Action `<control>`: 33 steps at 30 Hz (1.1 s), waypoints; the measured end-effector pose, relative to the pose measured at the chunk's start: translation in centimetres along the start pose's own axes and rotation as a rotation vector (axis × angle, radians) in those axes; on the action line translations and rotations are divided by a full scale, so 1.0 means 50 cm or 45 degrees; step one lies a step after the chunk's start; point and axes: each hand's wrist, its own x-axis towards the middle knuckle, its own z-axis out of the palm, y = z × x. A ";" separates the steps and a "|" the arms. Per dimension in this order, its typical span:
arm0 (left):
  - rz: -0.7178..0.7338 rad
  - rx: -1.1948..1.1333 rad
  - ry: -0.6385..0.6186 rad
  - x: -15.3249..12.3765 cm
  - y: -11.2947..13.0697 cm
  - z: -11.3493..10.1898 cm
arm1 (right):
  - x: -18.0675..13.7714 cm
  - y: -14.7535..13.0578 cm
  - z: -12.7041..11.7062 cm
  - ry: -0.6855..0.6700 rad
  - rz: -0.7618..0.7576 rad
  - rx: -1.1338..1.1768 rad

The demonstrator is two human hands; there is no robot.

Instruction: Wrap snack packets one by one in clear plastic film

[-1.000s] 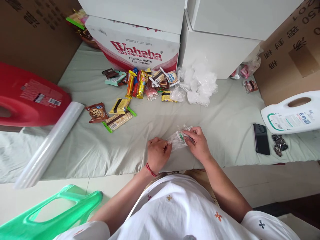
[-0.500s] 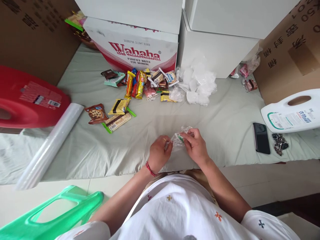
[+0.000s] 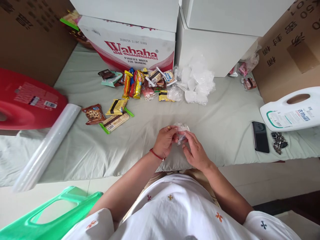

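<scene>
Above the front of the cloth-covered surface, my left hand (image 3: pixel 164 141) is closed, pinching a crumpled piece of clear plastic wrap (image 3: pixel 183 127). My right hand (image 3: pixel 197 154) is at the other side of the wrap, its fingertips touching it while the thumb stands apart below. Whatever the wrap encloses is hidden by the fingers. Ahead and to the left lie a brown cookie packet (image 3: pixel 93 114), a yellow packet (image 3: pixel 116 106) and a long wafer packet (image 3: pixel 116 122). Crumpled clear plastic (image 3: pixel 197 81) is heaped further back beside a pile of wrapped snacks (image 3: pixel 137 83).
White boxes (image 3: pixel 215 50) and a Wahaha carton (image 3: pixel 132 50) stand at the back. A red jug (image 3: pixel 32 100) and a plastic film roll (image 3: pixel 47 146) are on the left. The right side has a white detergent bottle (image 3: pixel 292 111), phone (image 3: pixel 260 137) and keys (image 3: pixel 279 142). A green stool (image 3: pixel 67 200) stands below.
My hands have drawn closer together around the wrap. The left hand moved right and up, and the right thumb has come away from the wrap. The green-and-white bit no longer shows.
</scene>
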 end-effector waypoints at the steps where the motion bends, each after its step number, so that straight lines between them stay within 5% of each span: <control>1: 0.022 0.029 -0.020 0.001 -0.005 0.007 | -0.001 0.005 -0.004 0.016 0.024 0.079; 8: 0.639 1.059 0.008 -0.005 -0.048 0.029 | 0.007 0.042 -0.023 0.003 0.289 0.502; 12: 0.658 1.507 0.100 -0.010 -0.061 0.033 | 0.023 0.043 -0.043 0.229 0.363 0.343; 15: 0.632 1.515 0.190 -0.004 -0.073 0.039 | 0.044 0.035 -0.061 0.404 0.176 0.025; 19: 0.648 1.444 0.290 0.011 -0.091 0.044 | 0.070 0.049 -0.059 0.048 -0.171 -0.025; 23: 0.765 1.462 0.443 0.006 -0.103 0.028 | 0.069 0.094 -0.039 -0.138 -0.180 0.046; 25: 0.937 1.575 0.397 -0.006 -0.108 0.009 | 0.061 0.111 -0.035 -0.134 -0.138 0.011; 28: 1.170 1.763 0.107 -0.022 -0.112 -0.025 | 0.052 0.118 -0.034 -0.095 -0.111 -0.069; 33: 1.211 1.962 -0.119 -0.015 -0.112 -0.054 | 0.054 0.104 -0.042 -0.098 -0.075 -0.078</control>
